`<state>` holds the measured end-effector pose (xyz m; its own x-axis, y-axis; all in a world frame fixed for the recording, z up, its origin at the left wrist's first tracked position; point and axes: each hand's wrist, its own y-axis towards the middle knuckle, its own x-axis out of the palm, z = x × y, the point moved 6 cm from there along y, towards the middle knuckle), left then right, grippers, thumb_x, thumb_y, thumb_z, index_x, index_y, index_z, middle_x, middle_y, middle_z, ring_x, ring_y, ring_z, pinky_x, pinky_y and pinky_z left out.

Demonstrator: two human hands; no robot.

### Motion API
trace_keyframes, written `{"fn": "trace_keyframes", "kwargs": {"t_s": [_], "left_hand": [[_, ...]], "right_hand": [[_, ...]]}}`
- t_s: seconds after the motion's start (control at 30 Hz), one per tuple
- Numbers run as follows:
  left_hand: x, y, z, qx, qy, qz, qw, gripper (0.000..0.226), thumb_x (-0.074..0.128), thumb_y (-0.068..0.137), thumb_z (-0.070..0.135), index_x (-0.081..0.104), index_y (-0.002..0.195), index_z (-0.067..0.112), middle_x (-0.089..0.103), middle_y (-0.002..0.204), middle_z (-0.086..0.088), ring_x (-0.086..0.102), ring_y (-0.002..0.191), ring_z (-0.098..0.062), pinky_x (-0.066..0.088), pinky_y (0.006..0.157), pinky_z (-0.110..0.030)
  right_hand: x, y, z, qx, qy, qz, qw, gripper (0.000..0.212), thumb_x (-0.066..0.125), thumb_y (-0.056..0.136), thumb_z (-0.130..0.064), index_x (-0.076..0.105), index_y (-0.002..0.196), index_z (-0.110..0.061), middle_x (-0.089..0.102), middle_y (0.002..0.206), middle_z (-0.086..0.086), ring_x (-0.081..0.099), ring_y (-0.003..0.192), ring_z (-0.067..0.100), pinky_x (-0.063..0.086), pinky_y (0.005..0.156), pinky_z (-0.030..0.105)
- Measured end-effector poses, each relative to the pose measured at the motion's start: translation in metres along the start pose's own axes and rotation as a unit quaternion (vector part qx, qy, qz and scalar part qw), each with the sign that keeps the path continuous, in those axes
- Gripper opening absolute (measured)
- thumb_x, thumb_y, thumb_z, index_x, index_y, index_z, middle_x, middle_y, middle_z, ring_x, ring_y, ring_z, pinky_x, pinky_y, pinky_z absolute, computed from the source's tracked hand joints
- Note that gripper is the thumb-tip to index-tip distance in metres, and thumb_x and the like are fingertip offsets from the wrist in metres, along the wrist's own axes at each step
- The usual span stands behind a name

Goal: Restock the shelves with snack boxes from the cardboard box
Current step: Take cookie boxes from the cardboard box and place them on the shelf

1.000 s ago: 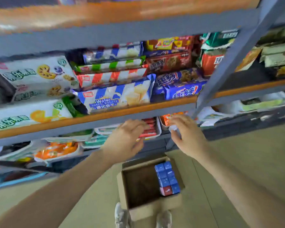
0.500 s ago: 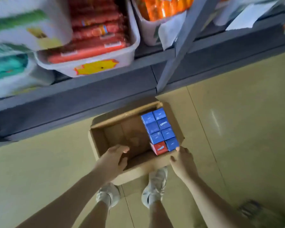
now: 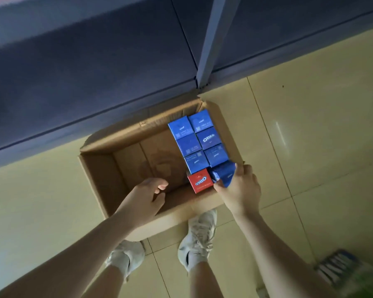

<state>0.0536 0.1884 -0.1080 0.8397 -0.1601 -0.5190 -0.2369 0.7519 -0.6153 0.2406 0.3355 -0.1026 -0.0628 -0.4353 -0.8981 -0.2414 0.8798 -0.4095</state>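
Brown corrugated card formed the cardboard box [image 3: 99, 179] on the tiled floor [image 3: 310, 136] against the shelf base [image 3: 95, 82], and along its right wall stood seven blue snack boxes [image 3: 188, 145] and one red snack box [image 3: 199, 181], eight in all. The right hand [image 3: 239, 188] gripped the tilted blue box [image 3: 224, 175] at the near right corner. The left hand [image 3: 146, 196] hovered inside, fingers loosely curled, holding nothing.

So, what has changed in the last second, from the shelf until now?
Both hands came down from the shelf to the brown cardboard box. The right hand took hold of the nearest blue snack box and tilted it up. The left hand hangs inside, holding nothing. The red snack box and the other blue ones stayed.
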Motion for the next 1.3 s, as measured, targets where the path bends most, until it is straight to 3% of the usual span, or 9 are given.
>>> {"fn": "trace_keyframes", "kwargs": {"t_s": [0.27,0.37,0.5,0.6,0.73,0.8,0.97,1.13,1.3], "left_hand": [[-0.048,-0.044,0.102,0.047,-0.03,-0.008,0.998,0.042,0.059,0.084,0.019,0.05,0.124,0.021,0.057,0.114,0.005,0.053,0.091,-0.004,0.042,0.081,-0.02],[-0.069,-0.064,0.147,0.09,-0.016,-0.012,0.996,0.062,0.065,0.08,0.03,0.038,0.135,0.021,0.048,0.129,0.003,0.051,0.112,-0.011,0.042,0.094,-0.028],[-0.089,-0.083,0.186,0.149,0.084,0.024,0.985,0.091,0.068,0.073,0.048,0.017,0.145,0.024,0.028,0.147,0.006,0.027,0.135,-0.015,0.021,0.111,-0.032],[-0.099,-0.082,0.182,0.159,0.093,0.052,0.982,0.089,0.07,0.068,0.051,0.029,0.141,0.021,0.047,0.133,0.0,0.045,0.122,-0.023,0.033,0.101,-0.032],[-0.1,-0.066,0.12,0.052,0.072,0.042,0.995,0.073,0.072,0.069,0.046,0.04,0.129,0.021,0.061,0.107,0.0,0.062,0.092,-0.024,0.041,0.069,-0.026],[-0.097,-0.061,0.079,-0.023,0.037,0.041,0.998,0.069,0.075,0.067,0.043,0.041,0.124,0.023,0.061,0.092,0.005,0.062,0.079,-0.021,0.039,0.063,-0.025],[-0.077,-0.051,-0.005,-0.15,-0.065,0.06,0.985,0.05,0.078,0.065,0.039,0.042,0.099,0.034,0.056,0.077,0.022,0.053,0.067,0.004,0.035,0.055,-0.016],[-0.056,-0.038,-0.04,-0.237,-0.329,0.07,0.911,0.035,0.074,0.074,0.015,0.05,0.099,0.015,0.065,0.091,-0.008,0.067,0.07,-0.018,0.051,0.058,-0.027],[-0.057,-0.019,-0.042,-0.248,-0.421,0.076,0.869,0.027,0.066,0.079,0.012,0.054,0.102,0.014,0.068,0.088,-0.007,0.068,0.061,-0.012,0.051,0.049,-0.02]], "right_hand": [[-0.181,-0.048,0.002,-0.072,0.085,0.092,0.99,0.058,0.08,0.055,-0.018,0.06,0.105,0.003,0.062,0.094,0.016,0.063,0.074,0.034,0.049,0.056,0.032],[-0.247,-0.062,-0.005,-0.072,0.149,0.112,0.98,0.047,0.067,0.059,-0.03,0.063,0.096,-0.002,0.062,0.085,0.008,0.059,0.067,0.024,0.044,0.059,0.024],[-0.279,-0.069,-0.028,-0.065,0.279,0.034,0.957,0.032,0.053,0.061,-0.036,0.067,0.083,-0.017,0.065,0.075,-0.002,0.06,0.063,0.013,0.048,0.059,0.022],[-0.248,-0.07,-0.049,-0.034,0.371,-0.054,0.927,0.02,0.055,0.062,-0.036,0.066,0.078,-0.031,0.07,0.072,-0.007,0.061,0.059,0.005,0.051,0.06,0.018],[-0.159,-0.058,-0.055,0.065,0.442,-0.116,0.887,0.031,0.067,0.069,-0.048,0.068,0.082,-0.021,0.067,0.071,-0.013,0.063,0.067,0.003,0.048,0.062,0.011],[-0.106,-0.05,-0.047,0.119,0.393,-0.117,0.904,0.029,0.067,0.077,-0.046,0.068,0.081,-0.017,0.067,0.076,-0.011,0.062,0.078,0.01,0.042,0.065,0.01],[-0.003,-0.037,-0.037,0.153,0.193,-0.12,0.962,0.07,0.067,0.077,-0.047,0.041,0.128,-0.007,0.049,0.126,0.013,0.049,0.114,0.028,0.043,0.085,0.035],[0.05,-0.027,-0.031,0.154,0.097,-0.161,0.97,0.083,0.074,0.072,-0.043,0.028,0.134,-0.013,0.047,0.129,0.011,0.047,0.117,0.029,0.046,0.086,0.043],[0.076,-0.021,-0.025,0.167,0.057,-0.153,0.972,0.077,0.074,0.073,-0.037,0.028,0.13,-0.015,0.046,0.127,0.011,0.046,0.114,0.032,0.047,0.081,0.045]]}}
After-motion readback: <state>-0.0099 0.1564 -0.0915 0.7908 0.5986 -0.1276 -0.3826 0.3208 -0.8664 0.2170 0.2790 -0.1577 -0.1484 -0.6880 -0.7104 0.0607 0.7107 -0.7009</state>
